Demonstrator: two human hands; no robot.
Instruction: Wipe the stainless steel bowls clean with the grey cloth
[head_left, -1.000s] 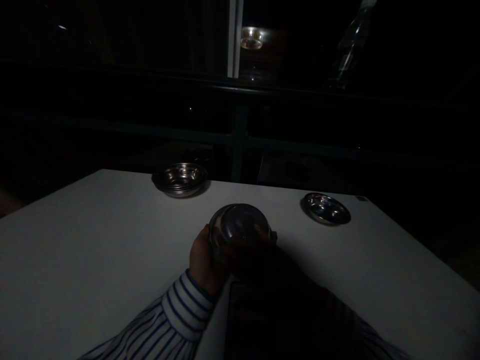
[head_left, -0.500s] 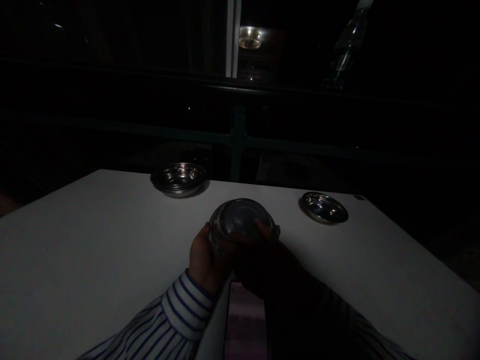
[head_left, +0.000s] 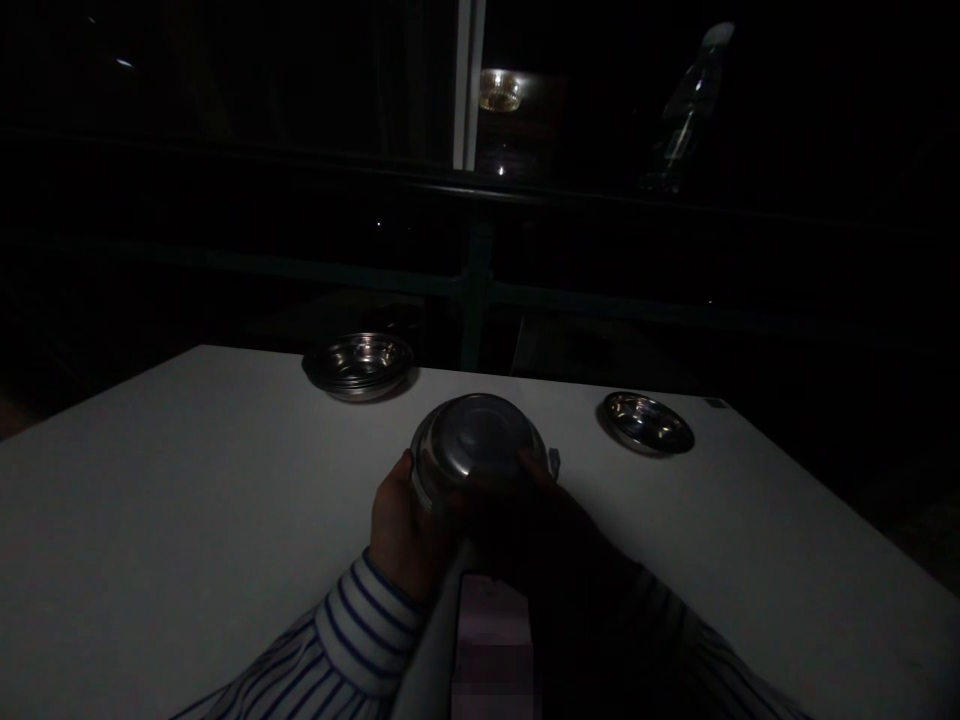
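A round stainless steel bowl [head_left: 480, 430] is held above the white table, its flat underside facing up towards me. My left hand [head_left: 405, 530] is closed around its left edge, the thumb along the rim. Deep shadow covers my right hand [head_left: 525, 510], which lies over the near right part of the bowl with fingers bent onto it. Whether those fingers also hold something is too dark to tell. A small greyish scrap [head_left: 555, 463], perhaps cloth, sticks out at the bowl's right edge. Below the hands lies a phone [head_left: 491, 620] with a dimly lit screen.
On the white table [head_left: 225, 520], a stack of steel bowls [head_left: 358, 367] stands at the back left. One steel dish [head_left: 648, 423] sits at the back right. Beyond the far edge are dark railings [head_left: 474, 290] and a clear plastic bottle [head_left: 690, 110].
My right hand has shifted slightly over the bowl, and more of its shiny underside shows on the left. The bowl remains in my left hand. The camera view has tilted up slightly.
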